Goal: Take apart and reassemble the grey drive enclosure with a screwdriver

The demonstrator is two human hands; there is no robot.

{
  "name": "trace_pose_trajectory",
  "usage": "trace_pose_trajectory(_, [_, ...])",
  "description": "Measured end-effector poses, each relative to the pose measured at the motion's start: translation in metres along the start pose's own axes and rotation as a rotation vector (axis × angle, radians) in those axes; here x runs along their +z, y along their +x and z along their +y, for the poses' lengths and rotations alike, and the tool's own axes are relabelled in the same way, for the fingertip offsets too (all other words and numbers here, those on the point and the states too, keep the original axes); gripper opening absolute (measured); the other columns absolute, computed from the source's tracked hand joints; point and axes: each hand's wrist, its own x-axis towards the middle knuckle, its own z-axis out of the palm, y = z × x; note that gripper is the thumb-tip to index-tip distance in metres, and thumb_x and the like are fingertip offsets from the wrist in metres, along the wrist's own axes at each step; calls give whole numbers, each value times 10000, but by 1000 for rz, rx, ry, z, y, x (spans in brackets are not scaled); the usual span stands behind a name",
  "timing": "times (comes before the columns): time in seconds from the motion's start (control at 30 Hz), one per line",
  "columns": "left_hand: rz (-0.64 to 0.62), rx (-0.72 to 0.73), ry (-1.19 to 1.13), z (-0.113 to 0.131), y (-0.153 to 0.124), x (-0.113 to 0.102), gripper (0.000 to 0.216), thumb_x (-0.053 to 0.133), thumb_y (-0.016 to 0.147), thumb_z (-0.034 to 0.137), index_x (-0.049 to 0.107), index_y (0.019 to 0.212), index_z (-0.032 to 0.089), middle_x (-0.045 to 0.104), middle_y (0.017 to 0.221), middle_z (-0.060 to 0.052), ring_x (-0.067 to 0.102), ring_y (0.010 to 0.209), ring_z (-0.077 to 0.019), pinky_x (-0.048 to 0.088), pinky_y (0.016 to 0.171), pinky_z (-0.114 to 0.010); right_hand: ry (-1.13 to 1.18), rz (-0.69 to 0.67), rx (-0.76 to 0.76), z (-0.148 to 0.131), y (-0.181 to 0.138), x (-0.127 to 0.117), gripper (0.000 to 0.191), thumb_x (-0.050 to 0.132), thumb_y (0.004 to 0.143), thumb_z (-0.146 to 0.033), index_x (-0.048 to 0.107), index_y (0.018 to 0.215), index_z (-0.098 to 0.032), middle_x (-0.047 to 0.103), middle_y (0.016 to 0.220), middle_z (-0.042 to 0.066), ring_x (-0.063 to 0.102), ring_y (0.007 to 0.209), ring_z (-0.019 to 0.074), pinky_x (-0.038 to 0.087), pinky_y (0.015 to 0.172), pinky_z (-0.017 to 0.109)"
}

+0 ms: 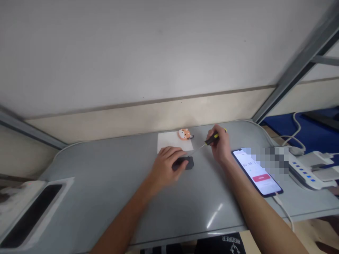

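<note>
Mid-frame, left hand (pixel 164 165) has fingers clamped on black block (pixel 190 163); right hand (pixel 221 146) (right of center), fingers wrapped round screwdriver (pixel 211 139).

Free desk (pixel 100 176) left of left hand (pixel 166 164), phone (pixel 261 173) obstacle at right

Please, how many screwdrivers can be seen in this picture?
1: the black-and-yellow screwdriver is in the right hand, pointing toward the dark rectangular block in the left hand. No other is visible.
</note>
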Motion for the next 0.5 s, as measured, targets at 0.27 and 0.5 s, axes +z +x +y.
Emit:
trace_pose_trajectory(0.27, [95, -167, -101, 1, 4, 6, 76, 659, 996, 259, 721, 971, 224, 765, 965, -19, 690, 912, -185, 501, 860, -368, 8, -53, 39, -2, -11, 9, 396, 718, 829, -521, 576, 636, -205, 497, 594, -23, 450, 493, 81, 309, 428, 220])
trace_pose_trajectory(0.5, [82, -388, 54, -62, -2, -10, 144, 652, 998, 306, 765, 941, 237, 758, 967, -43, 657, 976, -230, 507, 913, -394, 20, -34, 58, 0, -14, 13, 393, 719, 833, -535, 598, 656, -206, 476, 550, -31, 429, 449, 77, 284, 417, 229])
